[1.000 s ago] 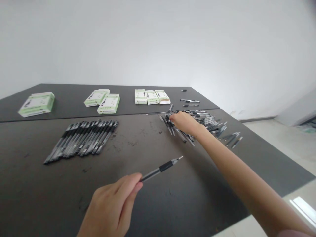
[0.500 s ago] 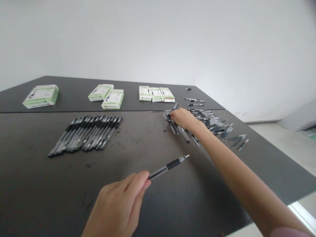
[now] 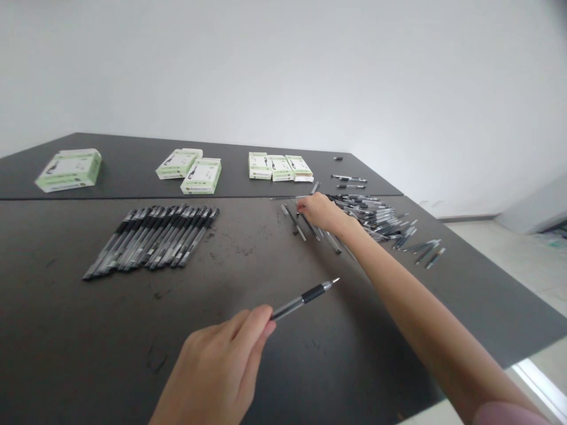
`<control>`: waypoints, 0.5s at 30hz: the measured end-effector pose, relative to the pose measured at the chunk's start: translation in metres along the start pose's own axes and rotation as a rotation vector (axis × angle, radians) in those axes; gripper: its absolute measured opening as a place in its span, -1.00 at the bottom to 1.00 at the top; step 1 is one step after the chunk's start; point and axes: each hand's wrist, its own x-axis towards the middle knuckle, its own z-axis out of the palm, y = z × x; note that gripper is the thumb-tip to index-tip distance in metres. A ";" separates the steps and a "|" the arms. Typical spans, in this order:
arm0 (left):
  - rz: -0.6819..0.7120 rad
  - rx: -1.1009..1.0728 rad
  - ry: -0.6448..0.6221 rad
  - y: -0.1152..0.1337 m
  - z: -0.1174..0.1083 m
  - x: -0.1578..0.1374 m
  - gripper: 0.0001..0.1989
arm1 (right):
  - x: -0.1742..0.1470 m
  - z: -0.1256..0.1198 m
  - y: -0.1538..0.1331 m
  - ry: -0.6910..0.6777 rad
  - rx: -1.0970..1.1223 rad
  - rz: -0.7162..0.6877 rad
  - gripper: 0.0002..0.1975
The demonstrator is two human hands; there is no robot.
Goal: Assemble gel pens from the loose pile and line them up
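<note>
My left hand (image 3: 221,354) is closed around the rear end of a clear pen (image 3: 301,298). This pen has a black ribbed grip, and its bare metal tip points up and to the right. My right hand (image 3: 322,211) reaches out over several loose pens (image 3: 331,241) at the near left side of the pile. Its fingers are drawn together low among them, and what they pinch, if anything, is hidden. Just left of those fingers lies a slim clear piece (image 3: 294,223), apart from the others.
A slanted row of black-and-clear pens (image 3: 150,239) lies side by side on the left of the dark table (image 3: 88,336). Green-and-white boxes (image 3: 201,177) stand along the back. A heap of loose pens (image 3: 376,215) spreads to the right, near the table's side edge.
My right hand has shifted slightly left among the loose pens, and a slim clear piece there has moved left. My left hand still holds the pen, almost in the same place.
</note>
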 end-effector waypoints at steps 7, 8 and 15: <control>-0.017 -0.056 -0.049 0.001 0.000 -0.002 -0.73 | 0.013 0.001 -0.002 -0.023 0.014 -0.020 -0.71; -0.014 -0.062 -0.051 0.001 0.000 -0.002 -0.73 | 0.014 0.002 -0.003 -0.023 0.017 -0.028 -0.69; -0.015 -0.088 -0.077 0.002 0.000 -0.001 -0.72 | 0.024 0.008 -0.012 -0.020 0.039 -0.063 -0.66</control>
